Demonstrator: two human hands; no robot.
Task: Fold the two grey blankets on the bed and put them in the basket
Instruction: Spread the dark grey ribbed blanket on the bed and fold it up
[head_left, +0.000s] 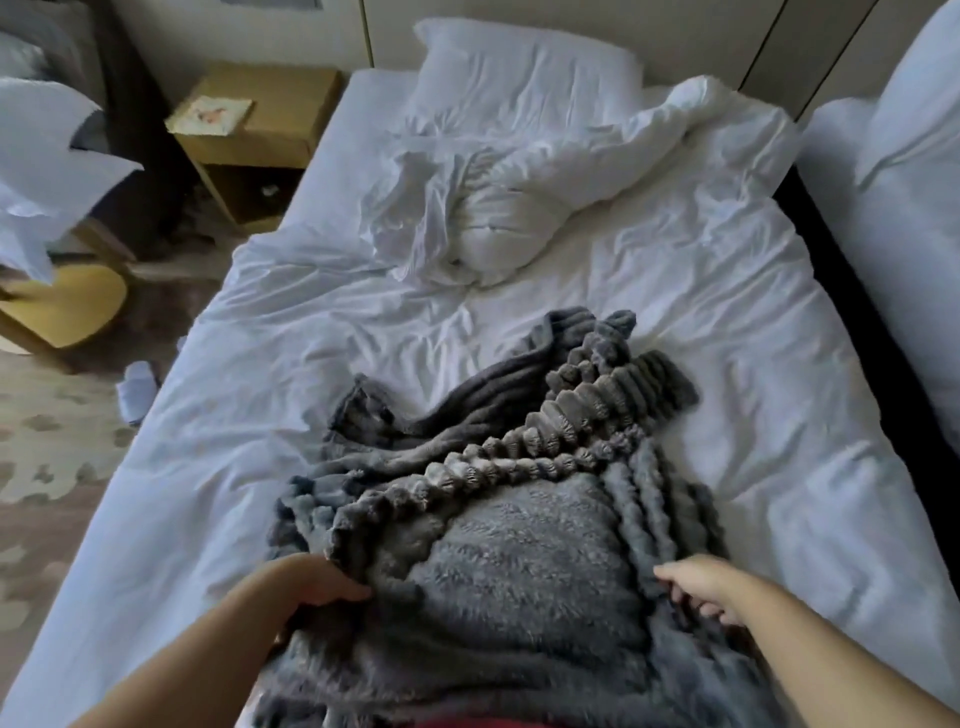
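Observation:
A grey ribbed blanket (519, 545) lies rumpled on the near part of the bed (260, 467), one side fluffy, the other ridged. It stretches from the bed's middle down to the bottom of the view. My left hand (322, 582) grips its left edge, fingers tucked into the fabric. My right hand (701, 587) grips its right edge, fingers curled round a fold. I cannot make out a second grey blanket apart from this heap. No basket is in view.
A bunched white duvet (519, 208) and a pillow (524, 73) lie at the bed's head. A wooden nightstand (254, 135) stands at the far left, a yellow stool (67, 301) on the floor. Another white bed (893, 234) lies on the right.

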